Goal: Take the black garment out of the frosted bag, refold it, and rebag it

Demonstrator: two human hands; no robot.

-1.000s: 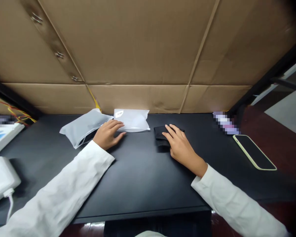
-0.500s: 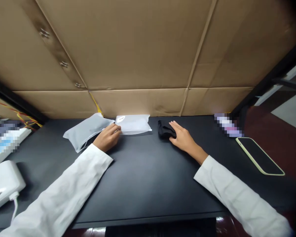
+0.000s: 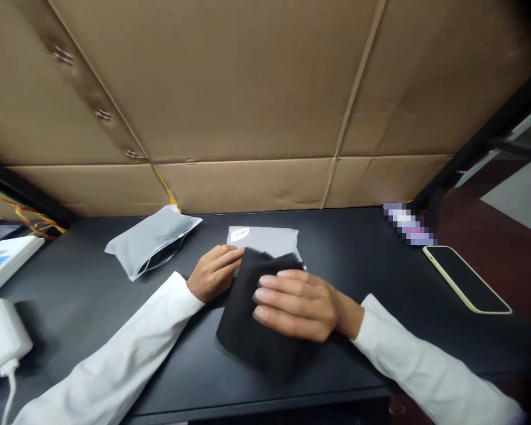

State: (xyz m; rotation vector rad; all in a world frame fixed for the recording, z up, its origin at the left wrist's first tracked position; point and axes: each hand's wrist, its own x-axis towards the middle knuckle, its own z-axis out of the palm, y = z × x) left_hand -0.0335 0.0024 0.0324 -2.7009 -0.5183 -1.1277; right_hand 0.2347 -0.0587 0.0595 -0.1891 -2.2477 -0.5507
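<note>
My right hand [image 3: 298, 301] is closed on a black cloth [image 3: 248, 324], which hangs partly unfolded above the black table, its fingers bent over the front; the thumb is hidden behind it. Beside the cloth's left edge, my left hand [image 3: 216, 271] has its fingers drawn together at the near left edge of a frosted plastic bag [image 3: 269, 236] with a white label. The cloth hides the near part of that bag and some of my left fingertips. Farther left lies a second frosted zip bag [image 3: 154, 236], its mouth gaping towards me.
A phone in a pale green case [image 3: 466, 279] lies at the right, with a blurred-out purple packet [image 3: 409, 224] behind it. At the left are a white charger with a cable [image 3: 4, 336] and a white power strip [image 3: 13, 254]. A cardboard wall [image 3: 248, 183] stands along the back.
My right hand has brought the black cloth left and nearer to me, and it has opened out. My left hand and the labelled bag have shifted right and towards me.
</note>
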